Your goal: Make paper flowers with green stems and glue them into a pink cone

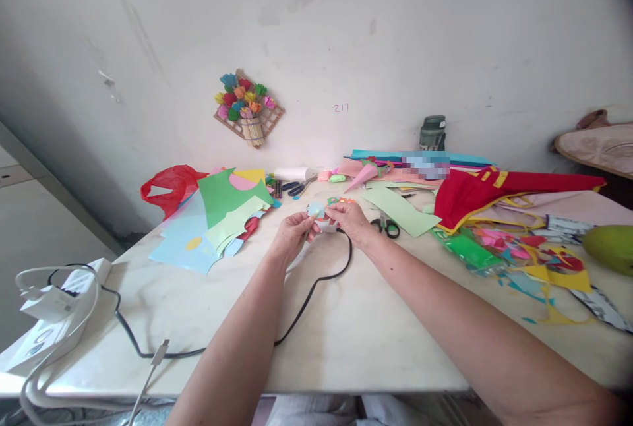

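Note:
A small light blue paper piece (316, 209) is pinched in my left hand (295, 233), above the middle of the table. From the other side, the closed fingertips of my right hand (349, 220) meet its right edge. Just under my hands lies a white object (327, 227) with a black cord (319, 281); my fingers partly hide it, so its kind is unclear. Small green and orange paper flowers (341, 201) show behind my fingers. Black-handled scissors (390, 227) lie to the right of my right hand.
Coloured paper sheets (185, 235) and a red plastic bag (173, 188) lie at the left. A power strip (64, 307) with cables stands near the left edge. To the right are a red apron-like cloth (465, 198), paper scraps (554, 268), a green fruit (610, 248) and a bottle (432, 134).

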The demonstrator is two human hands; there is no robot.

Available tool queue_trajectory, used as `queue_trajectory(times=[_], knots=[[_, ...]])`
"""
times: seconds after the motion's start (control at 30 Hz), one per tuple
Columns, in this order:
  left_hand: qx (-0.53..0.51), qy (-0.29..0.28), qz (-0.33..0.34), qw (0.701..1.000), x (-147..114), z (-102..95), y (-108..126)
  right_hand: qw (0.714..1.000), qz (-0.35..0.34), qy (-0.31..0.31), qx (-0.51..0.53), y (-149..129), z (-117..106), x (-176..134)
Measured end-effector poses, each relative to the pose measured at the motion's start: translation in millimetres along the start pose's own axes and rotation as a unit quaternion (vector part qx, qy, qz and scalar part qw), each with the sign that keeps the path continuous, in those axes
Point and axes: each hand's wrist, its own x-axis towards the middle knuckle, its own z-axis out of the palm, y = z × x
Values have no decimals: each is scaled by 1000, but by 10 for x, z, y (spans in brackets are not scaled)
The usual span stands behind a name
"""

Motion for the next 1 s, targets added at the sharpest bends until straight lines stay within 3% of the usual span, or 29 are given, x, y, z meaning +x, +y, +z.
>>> queue_trajectory(times=[0.73,1.0], knots=[[-3,54,-2,999,16,-12,-53,999,-5,14,-38,120,55,3],[-5,45,5,999,11,-20,-59,999,8,15,-43,119,51,-13]])
